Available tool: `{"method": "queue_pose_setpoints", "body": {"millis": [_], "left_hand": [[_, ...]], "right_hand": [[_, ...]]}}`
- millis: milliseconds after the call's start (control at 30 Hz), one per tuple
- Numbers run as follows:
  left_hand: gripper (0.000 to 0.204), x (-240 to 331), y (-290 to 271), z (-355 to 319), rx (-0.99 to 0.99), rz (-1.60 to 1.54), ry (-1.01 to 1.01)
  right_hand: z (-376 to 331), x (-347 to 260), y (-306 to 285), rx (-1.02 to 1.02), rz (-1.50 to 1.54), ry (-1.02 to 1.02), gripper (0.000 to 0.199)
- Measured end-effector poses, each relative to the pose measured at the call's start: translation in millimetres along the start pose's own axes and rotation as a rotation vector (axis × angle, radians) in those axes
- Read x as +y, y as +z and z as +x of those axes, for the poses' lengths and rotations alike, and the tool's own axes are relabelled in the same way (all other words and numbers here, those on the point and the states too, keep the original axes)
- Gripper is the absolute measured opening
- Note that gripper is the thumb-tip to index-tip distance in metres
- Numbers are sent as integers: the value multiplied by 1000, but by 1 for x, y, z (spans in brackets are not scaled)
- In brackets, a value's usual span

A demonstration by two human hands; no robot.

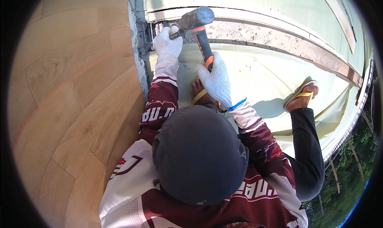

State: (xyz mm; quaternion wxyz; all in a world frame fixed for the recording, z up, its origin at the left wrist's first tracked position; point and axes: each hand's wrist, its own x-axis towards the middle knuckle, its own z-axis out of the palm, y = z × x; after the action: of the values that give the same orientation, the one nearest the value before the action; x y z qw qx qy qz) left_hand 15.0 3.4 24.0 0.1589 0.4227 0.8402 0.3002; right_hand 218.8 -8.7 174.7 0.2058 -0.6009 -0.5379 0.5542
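Note:
My right hand (217, 78), in a white knit glove with a blue cuff edge, is wrapped round the lower handle of a club hammer (203, 44). Its handle is black and orange. The heavy grey hammer head (197, 17) hangs beside my left hand (166, 44), above the end of the metal piece held there. That hand, also gloved, is closed on a short dark metal bar (177, 34), probably a chisel. Its far end is hidden by the fingers, near the rough broken edge (139, 32) of the wood-look surface. Whether hammer and bar touch, I cannot tell.
Wood-look planks (76, 88) cover the left side. A rough, exposed concrete strip (263, 34) runs rightward between pale green sheeting (255, 68). A dark cap (201, 156) blocks the lower middle. Sandalled feet, one at the right (303, 94), stand on the sheeting; greenery (351, 164) lies beyond the edge.

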Motion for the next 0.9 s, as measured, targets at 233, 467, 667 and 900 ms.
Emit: {"method": "queue_pose_setpoints", "body": {"millis": [233, 467, 667, 900], "left_hand": [[35, 4, -5, 8, 40, 37, -84], [26, -3, 1, 7, -11, 44, -134], [30, -2, 1, 4, 73, 14, 116], [26, 11, -5, 1, -86, 16, -59]], "right_hand": [[-6, -56, -83, 212, 308, -91, 20], [46, -115, -114, 488, 265, -514, 22], [4, 21, -5, -171, -107, 51, 37], [29, -75, -138, 348, 236, -499, 18]]}}
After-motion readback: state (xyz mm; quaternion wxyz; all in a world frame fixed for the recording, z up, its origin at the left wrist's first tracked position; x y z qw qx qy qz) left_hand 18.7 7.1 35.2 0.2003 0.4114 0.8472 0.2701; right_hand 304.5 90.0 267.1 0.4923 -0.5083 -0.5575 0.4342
